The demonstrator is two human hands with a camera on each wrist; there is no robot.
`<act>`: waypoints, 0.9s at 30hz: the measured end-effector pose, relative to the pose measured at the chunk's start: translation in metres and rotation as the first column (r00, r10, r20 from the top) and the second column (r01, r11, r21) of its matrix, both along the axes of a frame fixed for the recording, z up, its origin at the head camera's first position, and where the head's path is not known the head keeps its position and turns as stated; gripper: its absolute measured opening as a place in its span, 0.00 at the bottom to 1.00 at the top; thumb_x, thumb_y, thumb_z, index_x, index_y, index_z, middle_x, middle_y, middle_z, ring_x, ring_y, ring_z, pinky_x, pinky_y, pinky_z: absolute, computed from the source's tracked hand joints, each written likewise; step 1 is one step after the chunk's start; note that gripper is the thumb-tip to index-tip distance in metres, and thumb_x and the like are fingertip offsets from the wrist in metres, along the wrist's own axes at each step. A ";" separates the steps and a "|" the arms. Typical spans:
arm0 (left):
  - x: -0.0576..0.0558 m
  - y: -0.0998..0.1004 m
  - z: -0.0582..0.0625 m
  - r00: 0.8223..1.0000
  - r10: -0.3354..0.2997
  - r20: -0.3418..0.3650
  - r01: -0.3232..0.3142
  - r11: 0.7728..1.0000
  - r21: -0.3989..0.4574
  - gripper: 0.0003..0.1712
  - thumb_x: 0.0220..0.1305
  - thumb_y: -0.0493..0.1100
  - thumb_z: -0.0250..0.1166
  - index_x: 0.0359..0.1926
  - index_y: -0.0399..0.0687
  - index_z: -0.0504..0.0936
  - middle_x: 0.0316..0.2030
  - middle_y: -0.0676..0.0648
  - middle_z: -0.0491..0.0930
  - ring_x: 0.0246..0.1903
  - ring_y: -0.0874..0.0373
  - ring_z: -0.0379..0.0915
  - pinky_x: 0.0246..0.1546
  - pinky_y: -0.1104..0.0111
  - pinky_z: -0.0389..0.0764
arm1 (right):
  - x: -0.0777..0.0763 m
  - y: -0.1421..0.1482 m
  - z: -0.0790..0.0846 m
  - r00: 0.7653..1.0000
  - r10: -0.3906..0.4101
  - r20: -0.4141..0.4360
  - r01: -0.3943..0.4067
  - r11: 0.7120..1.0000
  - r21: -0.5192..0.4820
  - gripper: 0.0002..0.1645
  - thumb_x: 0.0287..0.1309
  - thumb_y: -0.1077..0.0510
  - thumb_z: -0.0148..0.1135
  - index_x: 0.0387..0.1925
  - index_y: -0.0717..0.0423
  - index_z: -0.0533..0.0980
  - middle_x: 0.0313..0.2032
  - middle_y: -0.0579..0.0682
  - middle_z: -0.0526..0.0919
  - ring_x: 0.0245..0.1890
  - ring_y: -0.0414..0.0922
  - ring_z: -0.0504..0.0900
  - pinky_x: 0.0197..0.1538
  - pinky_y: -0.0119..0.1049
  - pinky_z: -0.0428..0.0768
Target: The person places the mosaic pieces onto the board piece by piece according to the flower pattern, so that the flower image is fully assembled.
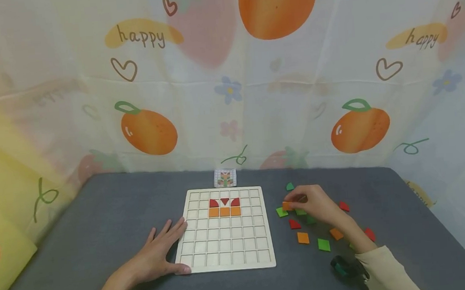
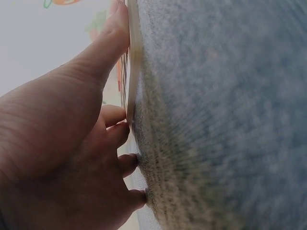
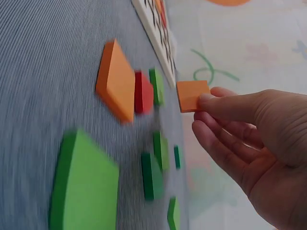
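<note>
A white grid board lies on the dark table. In its upper rows sit red pieces above a row of orange square tiles. My left hand rests at the board's left edge, fingers spread, with the thumb on the lower left corner. Right of the board, my right hand pinches an orange square tile between thumb and fingers, raised off the table in the right wrist view. Loose green, red and orange pieces lie below and around that hand.
A small pattern card stands just behind the board. Among the loose pieces are an orange tile, a green tile and a red piece. A printed curtain hangs along the table's back edge.
</note>
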State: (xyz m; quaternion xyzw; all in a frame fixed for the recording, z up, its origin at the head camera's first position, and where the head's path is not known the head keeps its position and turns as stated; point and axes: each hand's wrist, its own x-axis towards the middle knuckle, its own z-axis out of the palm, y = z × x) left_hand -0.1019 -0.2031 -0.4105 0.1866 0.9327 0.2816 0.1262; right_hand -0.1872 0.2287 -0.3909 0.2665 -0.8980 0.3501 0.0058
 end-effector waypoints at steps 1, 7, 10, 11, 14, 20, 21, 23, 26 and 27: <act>0.000 0.000 0.000 1.000 0.000 0.000 0.000 1.000 0.000 0.67 0.42 0.66 0.76 0.76 0.42 0.54 0.76 0.40 0.50 0.73 0.32 0.35 0.64 0.33 0.32 | -0.001 -0.004 0.000 1.000 0.007 0.007 -0.007 1.000 -0.001 0.09 0.57 0.64 0.68 0.42 0.56 0.85 0.37 0.48 0.86 0.36 0.44 0.85 0.40 0.33 0.83; -0.002 -0.001 -0.003 1.000 0.008 -0.001 -0.008 1.000 -0.006 0.68 0.40 0.67 0.75 0.76 0.42 0.55 0.76 0.41 0.50 0.73 0.32 0.35 0.64 0.33 0.31 | -0.004 -0.027 0.000 0.999 0.031 0.013 -0.030 0.999 -0.013 0.09 0.57 0.63 0.69 0.41 0.55 0.85 0.37 0.46 0.86 0.36 0.43 0.84 0.41 0.33 0.83; -0.002 -0.001 -0.004 1.000 0.011 -0.003 -0.011 1.000 -0.015 0.68 0.40 0.68 0.75 0.76 0.42 0.54 0.76 0.41 0.50 0.73 0.33 0.35 0.65 0.33 0.32 | -0.004 -0.039 -0.003 0.999 0.031 0.013 -0.030 0.999 -0.027 0.09 0.57 0.63 0.69 0.41 0.55 0.85 0.37 0.46 0.86 0.37 0.42 0.84 0.42 0.33 0.82; -0.002 -0.001 -0.004 1.000 0.011 -0.002 -0.011 1.000 -0.015 0.68 0.40 0.68 0.75 0.76 0.42 0.55 0.76 0.40 0.50 0.73 0.32 0.35 0.65 0.33 0.32 | -0.004 -0.043 -0.004 0.999 0.032 0.014 -0.031 0.999 -0.030 0.09 0.57 0.63 0.69 0.41 0.55 0.85 0.37 0.46 0.85 0.37 0.42 0.84 0.42 0.33 0.82; -0.001 -0.002 -0.003 1.000 0.009 -0.001 -0.009 1.000 -0.010 0.68 0.40 0.67 0.75 0.76 0.42 0.54 0.76 0.40 0.49 0.73 0.32 0.36 0.64 0.33 0.32 | -0.003 -0.053 -0.007 0.999 0.038 0.019 -0.037 0.999 -0.032 0.08 0.57 0.63 0.69 0.40 0.54 0.85 0.36 0.45 0.85 0.36 0.41 0.83 0.42 0.33 0.82; 0.002 -0.002 -0.003 1.000 -0.006 -0.001 0.006 1.000 0.005 0.67 0.41 0.67 0.75 0.76 0.41 0.54 0.76 0.41 0.49 0.73 0.32 0.35 0.64 0.33 0.31 | -0.004 -0.071 -0.012 0.996 0.086 0.027 -0.085 0.995 -0.043 0.08 0.57 0.62 0.69 0.40 0.54 0.85 0.36 0.45 0.86 0.35 0.41 0.83 0.40 0.32 0.81; 0.002 -0.002 -0.003 1.000 -0.008 -0.005 0.008 1.000 0.009 0.67 0.42 0.67 0.75 0.76 0.41 0.54 0.76 0.41 0.49 0.73 0.32 0.35 0.64 0.33 0.31 | -0.005 -0.074 -0.012 0.995 0.090 0.033 -0.089 0.995 -0.044 0.08 0.57 0.62 0.69 0.39 0.54 0.85 0.37 0.45 0.86 0.35 0.41 0.83 0.40 0.32 0.81; 0.002 -0.002 -0.002 1.000 -0.011 -0.020 0.011 1.000 0.016 0.67 0.42 0.67 0.75 0.75 0.41 0.54 0.76 0.40 0.50 0.73 0.31 0.36 0.64 0.32 0.31 | -0.006 -0.080 -0.012 0.995 0.093 0.041 -0.091 0.995 -0.048 0.08 0.57 0.62 0.70 0.39 0.54 0.86 0.37 0.45 0.86 0.36 0.41 0.83 0.41 0.32 0.81; 0.001 -0.001 -0.001 0.999 -0.012 -0.033 0.013 1.000 0.018 0.67 0.42 0.66 0.75 0.75 0.41 0.54 0.75 0.40 0.50 0.73 0.31 0.36 0.64 0.32 0.32 | -0.008 -0.090 -0.010 0.994 0.099 0.049 -0.097 0.994 -0.053 0.07 0.57 0.62 0.70 0.39 0.54 0.86 0.37 0.45 0.86 0.36 0.41 0.84 0.42 0.33 0.81; 0.001 -0.001 -0.001 0.999 -0.012 -0.032 0.012 1.000 0.015 0.67 0.42 0.66 0.75 0.75 0.41 0.54 0.76 0.40 0.50 0.73 0.31 0.36 0.64 0.32 0.32 | -0.008 -0.093 -0.010 0.993 0.103 0.048 -0.101 0.993 -0.054 0.07 0.57 0.62 0.70 0.39 0.54 0.86 0.37 0.45 0.86 0.37 0.41 0.84 0.42 0.33 0.81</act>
